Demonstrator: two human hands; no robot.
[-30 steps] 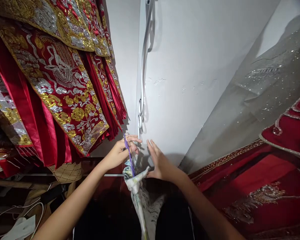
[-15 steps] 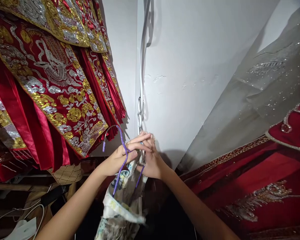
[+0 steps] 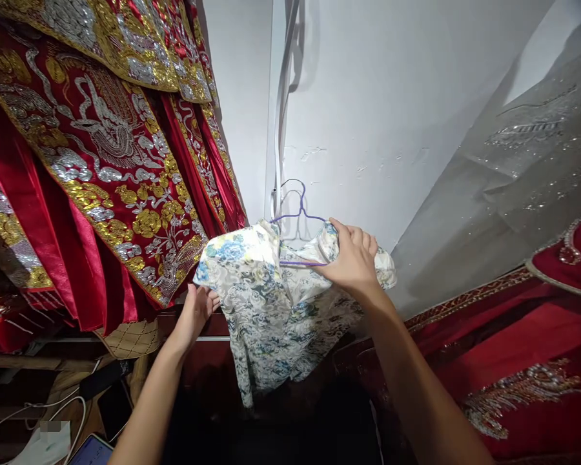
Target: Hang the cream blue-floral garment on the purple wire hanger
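Note:
A white floral blouse (image 3: 256, 303) with blue and yellow flowers spreads out in front of me on a purple wire hanger (image 3: 301, 210). The hanger's hook points up beside a pale metal strip; whether it is hooked on there I cannot tell. My right hand (image 3: 353, 261) wraps over the blouse's right shoulder, close to the neckline, thumb on the near side. By the left shoulder edge is my left hand (image 3: 197, 316), thumb raised and fingers loosely apart, at or just touching the cloth. The hanger's lower bar shows through the open neck.
Red garments with gold and silver embroidery (image 3: 111, 161) hang at left. On the right are a sparkly grey-white fabric (image 3: 527, 155) and a red beaded garment (image 3: 518, 349). A white wall (image 3: 363, 110) stands behind. Cables and a phone (image 3: 91, 450) lie at lower left.
My hands have moved apart from the hanger's neck to the two shoulders. The blouse, bunched and edge-on before, now faces me spread, and the hanger has turned and moved right.

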